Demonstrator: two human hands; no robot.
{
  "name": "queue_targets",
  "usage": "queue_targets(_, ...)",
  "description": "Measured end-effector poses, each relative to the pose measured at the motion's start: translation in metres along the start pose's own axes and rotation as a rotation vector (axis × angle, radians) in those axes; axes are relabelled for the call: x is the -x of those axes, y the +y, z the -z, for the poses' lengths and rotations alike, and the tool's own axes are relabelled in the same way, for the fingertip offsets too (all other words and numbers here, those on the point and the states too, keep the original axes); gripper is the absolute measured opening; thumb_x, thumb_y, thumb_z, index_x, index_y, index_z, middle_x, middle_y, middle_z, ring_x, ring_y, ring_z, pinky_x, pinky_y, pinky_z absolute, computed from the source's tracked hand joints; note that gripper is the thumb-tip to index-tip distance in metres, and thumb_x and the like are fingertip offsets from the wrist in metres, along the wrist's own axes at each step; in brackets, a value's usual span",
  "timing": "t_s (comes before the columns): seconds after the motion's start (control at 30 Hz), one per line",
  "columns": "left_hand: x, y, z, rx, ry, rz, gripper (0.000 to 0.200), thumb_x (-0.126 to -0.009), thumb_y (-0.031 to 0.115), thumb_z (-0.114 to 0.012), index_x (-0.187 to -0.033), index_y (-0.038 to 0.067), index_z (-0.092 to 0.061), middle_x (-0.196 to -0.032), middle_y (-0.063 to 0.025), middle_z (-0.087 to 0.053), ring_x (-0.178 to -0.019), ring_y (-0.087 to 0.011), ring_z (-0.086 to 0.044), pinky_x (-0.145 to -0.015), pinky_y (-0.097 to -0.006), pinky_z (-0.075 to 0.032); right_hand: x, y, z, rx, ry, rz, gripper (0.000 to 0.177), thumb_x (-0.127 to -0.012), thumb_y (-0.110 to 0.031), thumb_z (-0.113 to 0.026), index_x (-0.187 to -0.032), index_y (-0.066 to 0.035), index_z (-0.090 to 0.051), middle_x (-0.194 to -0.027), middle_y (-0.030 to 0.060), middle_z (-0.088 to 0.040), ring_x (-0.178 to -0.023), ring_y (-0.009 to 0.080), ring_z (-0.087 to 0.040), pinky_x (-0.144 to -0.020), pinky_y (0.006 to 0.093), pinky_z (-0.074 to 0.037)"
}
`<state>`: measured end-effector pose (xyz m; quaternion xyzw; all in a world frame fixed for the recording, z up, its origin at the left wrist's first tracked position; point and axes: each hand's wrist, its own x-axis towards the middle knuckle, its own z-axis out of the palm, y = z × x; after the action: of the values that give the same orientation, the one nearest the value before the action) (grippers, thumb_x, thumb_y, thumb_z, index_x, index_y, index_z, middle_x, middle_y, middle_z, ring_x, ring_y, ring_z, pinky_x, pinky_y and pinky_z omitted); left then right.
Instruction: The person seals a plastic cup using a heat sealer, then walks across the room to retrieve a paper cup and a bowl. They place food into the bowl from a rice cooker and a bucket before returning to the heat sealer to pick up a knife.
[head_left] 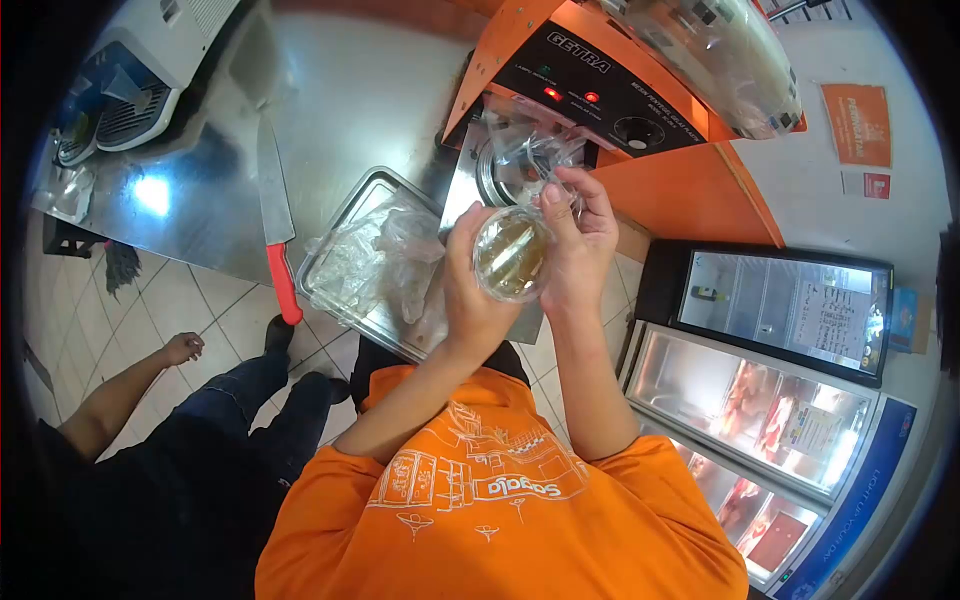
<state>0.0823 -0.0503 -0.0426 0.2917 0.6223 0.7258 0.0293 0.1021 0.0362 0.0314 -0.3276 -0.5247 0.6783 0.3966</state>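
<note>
A round clear plastic cup (510,256) with yellowish-green contents is in front of my chest, tilted so its round face shows. My left hand (474,295) is closed around its left side. On the other side, my right hand (582,235) rests against the cup, thumb and fingers pinching crumpled clear plastic film (545,150) at its upper edge. Just beyond my hands is an orange cup sealing machine (640,85) with red indicator lights lit. Below and left, a metal tray (345,200) holds crumpled clear plastic.
A large knife with a red handle (281,270) lies on the steel counter (340,80), its handle past the edge. Another person (190,420) stands at my left. A glass-door display fridge (750,400) is at the right. A white-and-black machine (150,80) sits at the upper left.
</note>
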Motion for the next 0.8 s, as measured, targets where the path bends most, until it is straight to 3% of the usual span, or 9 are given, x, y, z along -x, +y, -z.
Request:
queue_targets(0.1,-0.016,0.001,0.014,0.139,-0.093,0.084,0.101,-0.062,0.003,-0.090,-0.144,0.000,-0.030,-0.131,-0.0185,-0.053,-0.120,-0.0292,-0.056,-0.101,-0.0380,-0.045,-0.003,-0.004,0.005,0.009,-0.086,-0.027,0.021,-0.092,-0.005,-0.069,-0.112,-0.003,-0.063,-0.095,0.0004,-0.063,-0.082,0.0071,-0.059,-0.074,0.0226,-0.048)
queue_targets(0.2,-0.036,0.000,0.029,-0.044,-0.351,-0.011,0.089,-0.055,0.016,-0.093,-0.132,0.005,-0.049,-0.129,-0.0133,-0.057,-0.122,-0.0336,-0.047,-0.102,-0.0422,-0.040,-0.010,-0.006,0.007,0.015,-0.124,-0.068,0.022,-0.092,-0.006,-0.069,-0.113,-0.004,-0.063,-0.097,0.0004,-0.062,-0.085,0.0071,-0.059,-0.076,0.0224,-0.048)
queue_targets(0.33,-0.040,-0.004,0.030,0.051,-0.334,0.004,0.088,-0.056,0.017,-0.093,-0.132,0.006,-0.049,-0.127,-0.0139,-0.059,-0.119,-0.0339,-0.052,-0.099,-0.0413,-0.044,-0.009,-0.018,-0.001,0.112,-0.214,-0.106,0.029,-0.089,-0.003,-0.071,-0.117,-0.004,-0.062,-0.098,0.0005,-0.062,-0.089,0.0071,-0.058,-0.078,0.0224,-0.048)
queue_targets(0.4,-0.039,-0.001,0.027,0.183,-0.357,0.205,0.089,-0.056,0.019,-0.093,-0.132,0.006,-0.048,-0.125,-0.0142,-0.061,-0.114,-0.0331,-0.059,-0.095,-0.0401,-0.048,-0.010,-0.021,-0.004,0.239,-0.308,-0.057,0.034,-0.086,0.002,-0.072,-0.118,-0.003,-0.061,-0.103,0.0015,-0.061,-0.090,0.0078,-0.058,-0.080,0.0231,-0.048)
queue_targets(0.63,-0.019,-0.008,0.015,0.202,-0.234,0.120,0.086,-0.059,0.019,-0.093,-0.132,0.006,-0.050,-0.122,-0.0137,-0.061,-0.112,-0.0308,-0.062,-0.094,-0.0392,-0.050,-0.011,-0.014,-0.006,0.228,-0.222,-0.048,0.032,-0.087,0.005,-0.069,-0.118,-0.002,-0.061,-0.104,0.0032,-0.062,-0.090,0.0089,-0.060,-0.080,0.0234,-0.050)
queue_targets(0.8,-0.012,-0.009,0.012,0.167,-0.153,0.107,0.083,-0.060,0.017,-0.092,-0.131,0.005,-0.051,-0.122,-0.0135,-0.061,-0.111,-0.0321,-0.061,-0.095,-0.0395,-0.048,-0.009,-0.010,-0.007,0.165,-0.176,-0.052,0.027,-0.091,0.002,-0.066,-0.117,-0.001,-0.059,-0.101,0.0062,-0.064,-0.083,0.0113,-0.065,-0.076,0.0247,-0.054)
